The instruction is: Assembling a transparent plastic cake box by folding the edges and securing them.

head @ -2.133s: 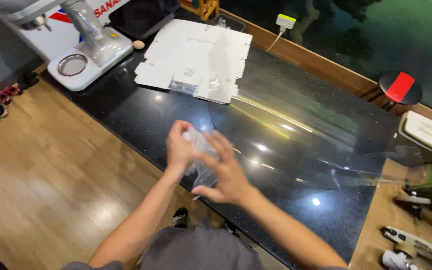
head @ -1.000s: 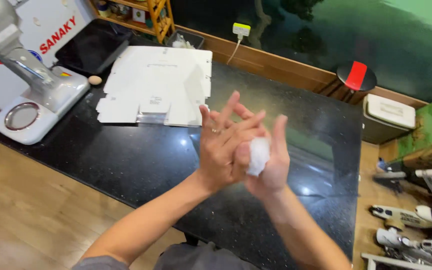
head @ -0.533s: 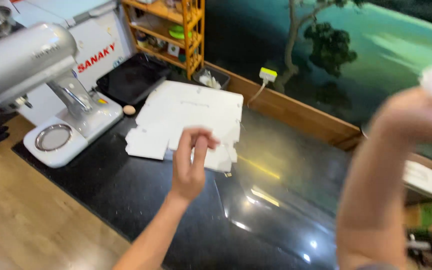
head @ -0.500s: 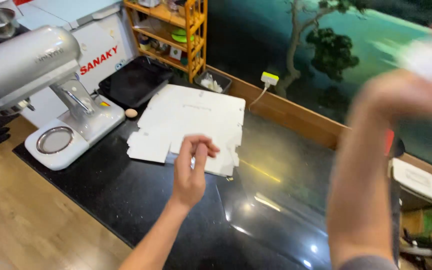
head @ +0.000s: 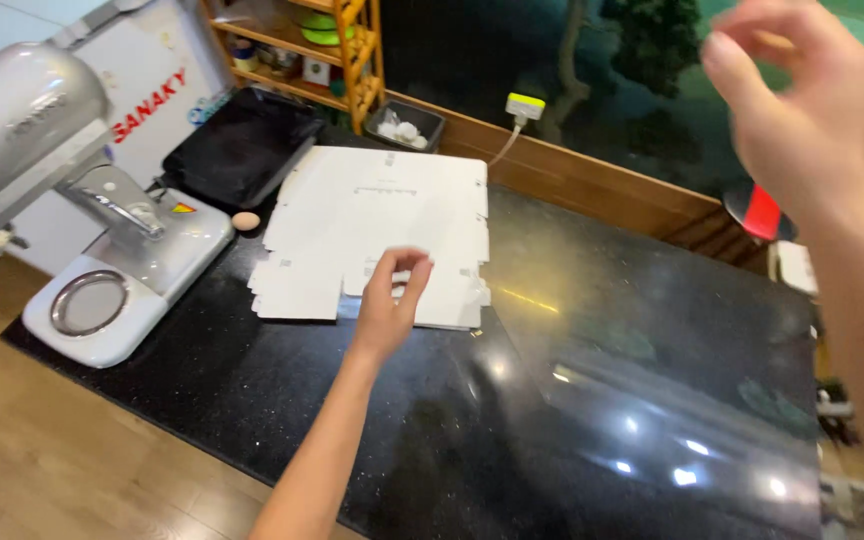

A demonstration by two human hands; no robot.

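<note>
My left hand (head: 393, 300) reaches out over the black stone counter (head: 472, 420), fingers curled and apart, holding nothing. It hovers at the near edge of a stack of flat white cardboard box blanks (head: 377, 230) lying on the counter. My right hand (head: 802, 100) is raised high at the upper right, close to the camera and blurred, fingers spread and empty. The crumpled white piece seen earlier is out of sight.
A silver stand mixer (head: 62, 200) stands at the left with an egg (head: 245, 220) beside its base. A black tray (head: 237, 145) lies behind. A wooden shelf (head: 322, 50), a small bin (head: 407, 125), a wall plug (head: 525, 105) and a red-topped stool (head: 762, 210) sit beyond.
My hands parted from the crumpled white piece. The right hand rose up to the right and is now empty; the left hand reached forward to the cardboard stack.
</note>
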